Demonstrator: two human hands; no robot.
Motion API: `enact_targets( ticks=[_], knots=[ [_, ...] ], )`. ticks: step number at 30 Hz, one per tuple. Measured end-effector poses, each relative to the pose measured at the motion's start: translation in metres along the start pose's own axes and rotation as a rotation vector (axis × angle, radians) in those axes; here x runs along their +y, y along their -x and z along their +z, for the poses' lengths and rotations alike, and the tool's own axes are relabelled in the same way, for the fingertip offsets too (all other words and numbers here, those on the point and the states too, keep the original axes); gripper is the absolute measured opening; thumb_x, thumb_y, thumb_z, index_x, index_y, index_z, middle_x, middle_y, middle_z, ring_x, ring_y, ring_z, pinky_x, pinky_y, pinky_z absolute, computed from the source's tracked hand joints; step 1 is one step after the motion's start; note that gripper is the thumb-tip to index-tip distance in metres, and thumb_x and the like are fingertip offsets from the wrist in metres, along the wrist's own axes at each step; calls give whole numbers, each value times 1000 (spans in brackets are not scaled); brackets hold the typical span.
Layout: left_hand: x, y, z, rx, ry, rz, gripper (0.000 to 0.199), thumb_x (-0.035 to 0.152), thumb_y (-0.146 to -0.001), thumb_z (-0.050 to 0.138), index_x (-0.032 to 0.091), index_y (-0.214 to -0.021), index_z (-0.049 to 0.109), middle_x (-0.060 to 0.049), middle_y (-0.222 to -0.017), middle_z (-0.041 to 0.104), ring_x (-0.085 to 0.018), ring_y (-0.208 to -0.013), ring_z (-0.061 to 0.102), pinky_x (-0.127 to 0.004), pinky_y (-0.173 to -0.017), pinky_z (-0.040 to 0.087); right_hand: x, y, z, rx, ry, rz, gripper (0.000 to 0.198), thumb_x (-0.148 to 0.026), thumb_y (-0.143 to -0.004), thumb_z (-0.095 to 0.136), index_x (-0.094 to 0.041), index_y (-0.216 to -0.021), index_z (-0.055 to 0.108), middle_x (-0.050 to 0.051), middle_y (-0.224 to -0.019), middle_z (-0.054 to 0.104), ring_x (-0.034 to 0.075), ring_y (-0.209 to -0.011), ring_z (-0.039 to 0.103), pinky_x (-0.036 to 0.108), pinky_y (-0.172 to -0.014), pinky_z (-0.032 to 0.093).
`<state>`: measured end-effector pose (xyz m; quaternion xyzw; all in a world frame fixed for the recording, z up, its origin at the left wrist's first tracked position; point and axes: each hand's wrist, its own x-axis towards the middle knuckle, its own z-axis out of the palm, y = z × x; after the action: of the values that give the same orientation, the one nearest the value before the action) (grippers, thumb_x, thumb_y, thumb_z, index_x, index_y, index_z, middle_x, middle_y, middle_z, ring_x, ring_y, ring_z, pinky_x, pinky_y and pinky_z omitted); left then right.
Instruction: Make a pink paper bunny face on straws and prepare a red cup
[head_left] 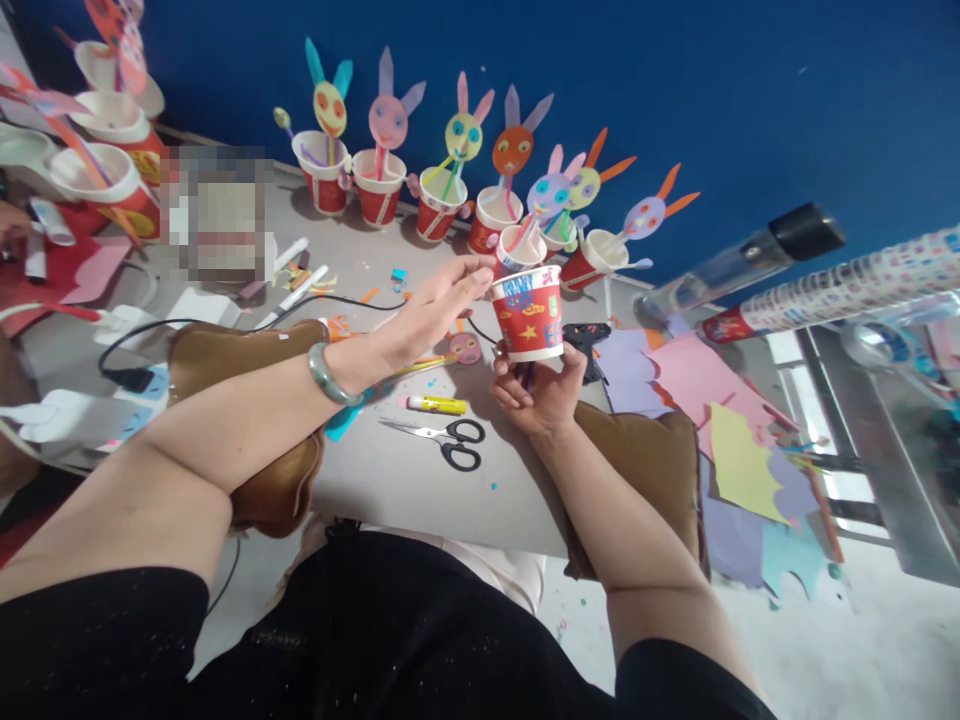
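A red paper cup [529, 318] with a white rim and printed pictures is held over the table, mouth up and slightly tilted. Beneath it, the fingers of my right hand [541, 392] curl around its base, and a dark purple strip shows between them. My left hand [439, 310] has its fingers stretched out, their tips beside the cup's left rim; whether they touch it I cannot tell. Below my hands lie black-handled scissors [459, 444] and a yellow glue stick [437, 405]. A round pink paper face [466, 347] is on the table between my hands.
Several red cups with paper rabbit faces [388, 122] line the blue wall. A black glue gun [588, 345] sits right of the held cup. Cut coloured paper [739, 455] lies at right, a power strip [146, 400] with a cable at left. Brown cushions [637, 475] cover the table's front corners.
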<state>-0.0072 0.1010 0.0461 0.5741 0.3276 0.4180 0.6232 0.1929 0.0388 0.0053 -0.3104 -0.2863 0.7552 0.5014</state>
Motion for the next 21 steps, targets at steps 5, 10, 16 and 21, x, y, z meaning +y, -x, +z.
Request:
enact_targets(
  ticks=[5,10,16,21],
  knots=[
    [4,2,2,15,-10,-16,33,47,-104,48,23,-126,57,-8,-131,67,-20,-120,64,-35,-100,53,1,1,0,55,108,-20,58,-71,-73,66,-18,-95,69,2,-76,76,4,-35,18,25,-34,19],
    [2,3,2,-39,-15,15,46,39,-88,74,22,-129,58,-10,-127,67,-19,-115,65,-31,-97,55,2,2,5,93,251,-44,60,-79,-75,56,-21,-91,66,1,-76,75,5,-36,15,27,-36,15],
    [-2,4,5,-80,25,28,76,26,-69,88,29,-137,55,-10,-140,64,-21,-106,68,-30,-80,59,14,-1,7,56,333,-132,42,-64,-74,74,-24,-83,62,-10,-46,51,4,-33,17,25,-38,21],
    [-3,3,4,-75,-12,90,79,24,-64,89,26,-136,56,-12,-146,60,-24,-115,68,-33,-87,60,23,-2,6,151,385,-224,45,-54,-69,87,-25,-80,55,-15,-44,30,4,-37,19,24,-42,26]
  ],
)
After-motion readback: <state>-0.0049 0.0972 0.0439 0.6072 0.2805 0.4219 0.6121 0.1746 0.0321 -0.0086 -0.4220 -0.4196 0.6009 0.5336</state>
